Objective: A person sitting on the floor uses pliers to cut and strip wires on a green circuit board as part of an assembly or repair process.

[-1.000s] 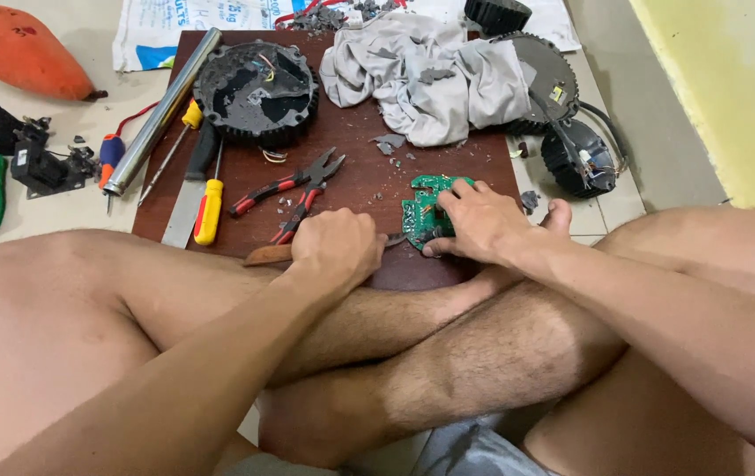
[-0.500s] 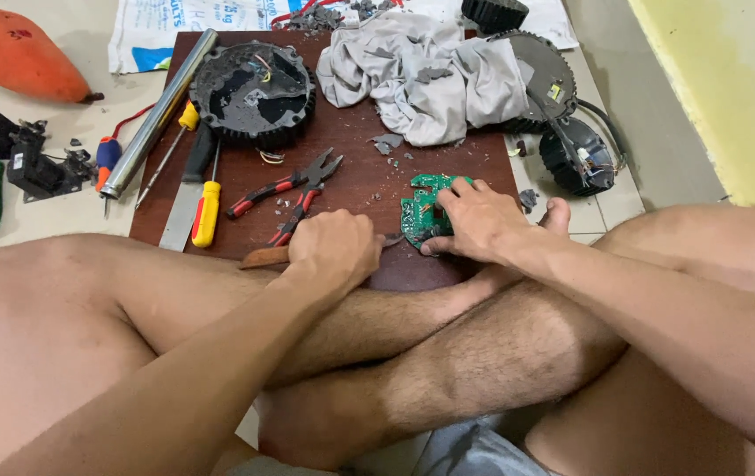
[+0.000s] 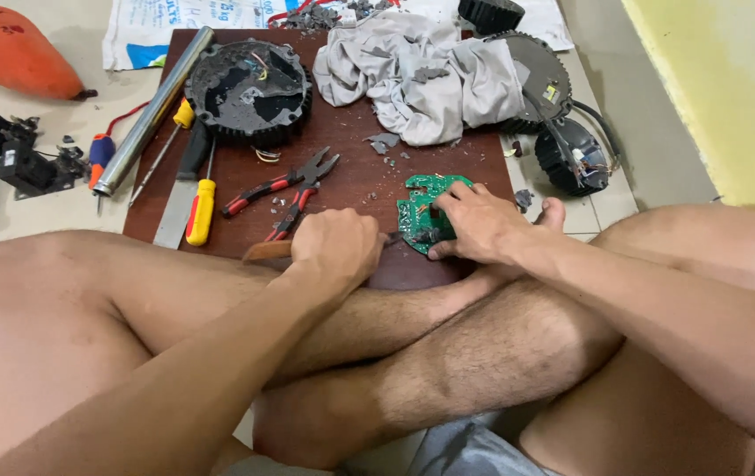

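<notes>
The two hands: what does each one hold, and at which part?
The left hand grips a wooden-handled tool by its handle. The right hand pins the green circuit board at its right edge.

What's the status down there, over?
Left hand gripping a wooden-handled tool, tip at the green circuit board. Right hand pinning board to the brown board. Pliers nearby, clear.

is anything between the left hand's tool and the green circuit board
Nothing visible. The left hand grips a wooden-handled tool whose tip reaches the left edge of the green circuit board, which the right hand holds down on the brown board. The red-handled pliers lie behind, clear.
</notes>
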